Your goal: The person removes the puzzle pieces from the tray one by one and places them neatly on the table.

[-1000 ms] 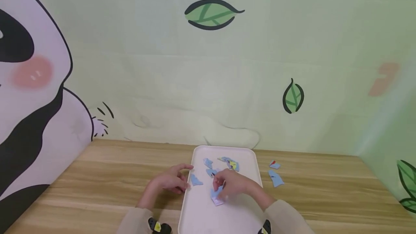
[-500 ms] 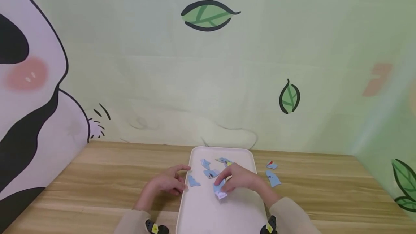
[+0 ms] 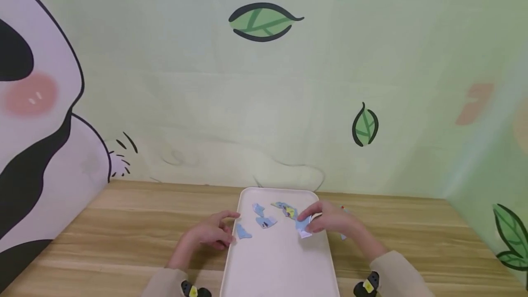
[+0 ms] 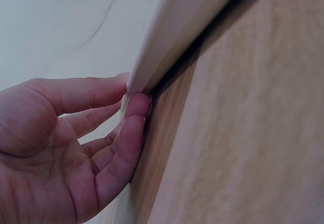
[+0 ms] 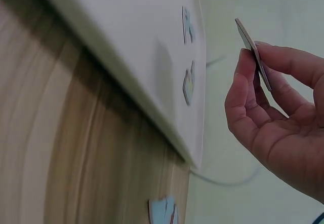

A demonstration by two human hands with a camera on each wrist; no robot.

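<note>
In the head view a white tray (image 3: 280, 265) lies on the wooden table. The left hand (image 3: 212, 232) is at its left rim; in the left wrist view this hand (image 4: 76, 143) pinches the tray's edge (image 4: 162, 36) between thumb and fingers. The right hand (image 3: 330, 219) pinches a blue and white puzzle piece (image 3: 303, 227) above the tray's right side. In the right wrist view the right hand (image 5: 283, 107) holds that thin piece (image 5: 254, 51) edge-on between thumb and fingertips, raised off the tray.
On the tray lie a blue piece (image 3: 243, 231), a small blue piece (image 3: 258, 209), a blue-white piece (image 3: 266, 222) and a yellow-blue piece (image 3: 289, 211). More pieces (image 5: 162, 211) lie on the table right of the tray, partly behind the right arm. A printed wall (image 3: 198, 104) stands behind.
The right hand has taken hold of the blue and white piece, lifted it from the tray's middle and moved it right. The left hand has stayed at the tray's left rim.
</note>
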